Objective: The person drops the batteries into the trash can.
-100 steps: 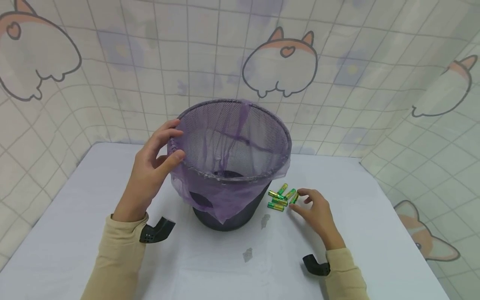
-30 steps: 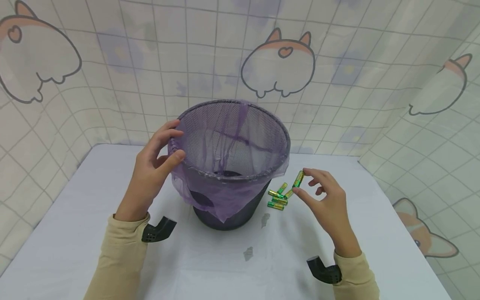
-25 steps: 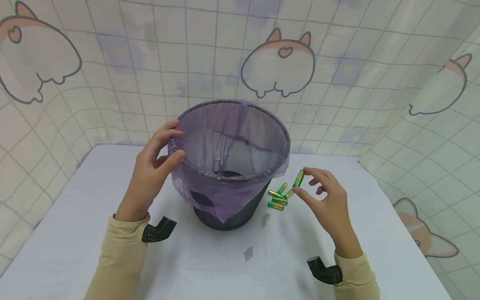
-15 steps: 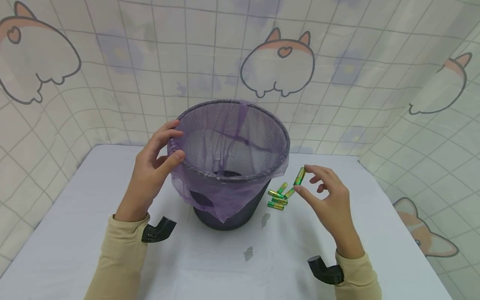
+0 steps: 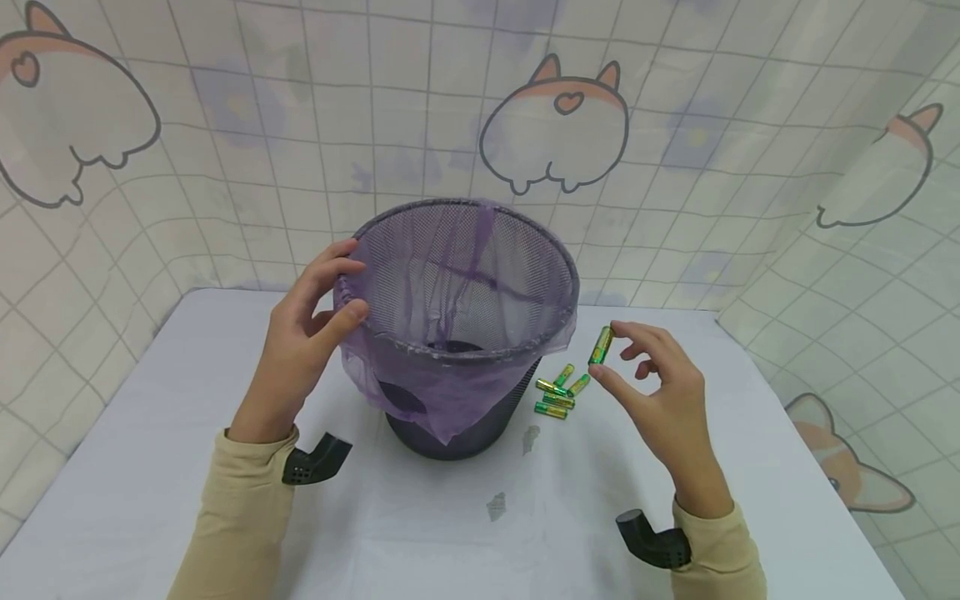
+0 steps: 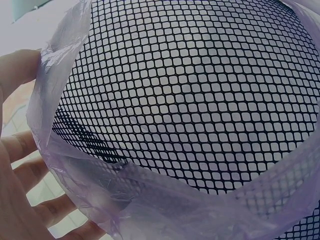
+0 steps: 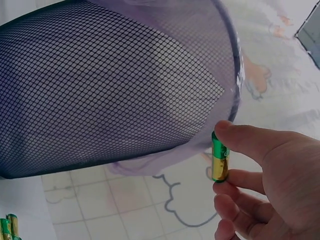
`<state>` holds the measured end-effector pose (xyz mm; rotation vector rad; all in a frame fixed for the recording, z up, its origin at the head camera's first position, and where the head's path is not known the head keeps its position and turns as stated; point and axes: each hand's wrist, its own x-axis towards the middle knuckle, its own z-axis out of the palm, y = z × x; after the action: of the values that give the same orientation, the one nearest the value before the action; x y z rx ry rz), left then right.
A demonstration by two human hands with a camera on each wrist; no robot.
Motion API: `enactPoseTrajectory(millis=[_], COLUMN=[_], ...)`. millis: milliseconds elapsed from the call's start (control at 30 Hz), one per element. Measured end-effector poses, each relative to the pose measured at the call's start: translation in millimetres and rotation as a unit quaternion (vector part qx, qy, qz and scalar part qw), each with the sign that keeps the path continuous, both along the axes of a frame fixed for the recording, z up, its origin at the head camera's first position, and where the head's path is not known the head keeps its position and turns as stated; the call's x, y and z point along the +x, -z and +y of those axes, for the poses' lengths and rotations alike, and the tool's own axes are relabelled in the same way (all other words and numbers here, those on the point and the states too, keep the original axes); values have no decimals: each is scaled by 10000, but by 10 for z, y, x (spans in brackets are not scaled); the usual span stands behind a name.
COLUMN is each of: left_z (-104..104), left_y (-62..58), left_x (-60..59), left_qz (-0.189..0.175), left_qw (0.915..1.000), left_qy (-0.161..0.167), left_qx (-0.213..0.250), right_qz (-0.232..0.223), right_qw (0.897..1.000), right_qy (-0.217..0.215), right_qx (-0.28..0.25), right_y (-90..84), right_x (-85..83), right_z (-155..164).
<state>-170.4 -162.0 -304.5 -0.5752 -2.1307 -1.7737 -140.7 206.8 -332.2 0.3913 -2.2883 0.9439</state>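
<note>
A black mesh waste bin (image 5: 457, 275) lined with a purple plastic bag (image 5: 420, 392) stands mid-table. My left hand (image 5: 307, 333) grips its left rim, thumb over the bag; the left wrist view shows the mesh (image 6: 190, 100) and fingers (image 6: 20, 150) against the bag. My right hand (image 5: 660, 392) is raised right of the bin and pinches a green and gold battery (image 5: 601, 344) by its ends, between thumb and forefinger. The right wrist view shows that battery (image 7: 219, 157) upright beside the bin wall (image 7: 110, 85). Several more batteries (image 5: 557, 393) lie on the table by the bin's base.
The table (image 5: 150, 467) has a pale cloth with two small grey marks (image 5: 495, 507) in front of the bin. A tiled curtain with cartoon animal prints (image 5: 555, 125) closes in the back and both sides.
My right hand picked one battery from the pile and has lifted it slowly up toward the bin's rim. The left hand and the bin have not moved.
</note>
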Motion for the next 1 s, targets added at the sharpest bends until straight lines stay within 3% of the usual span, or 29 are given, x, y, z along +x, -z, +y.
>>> enactPoseTrajectory(millis=[1000], left_z=[8], left_y=[-18], left_x=[14], left_qz=[-28], left_qw=[10000], left_qy=[-56], left_qx=[-68], right_qz=[377], right_qw=[9965], right_qy=[-418], right_qx=[-613], right_y=[-194], right_x=[2], right_z=[-132])
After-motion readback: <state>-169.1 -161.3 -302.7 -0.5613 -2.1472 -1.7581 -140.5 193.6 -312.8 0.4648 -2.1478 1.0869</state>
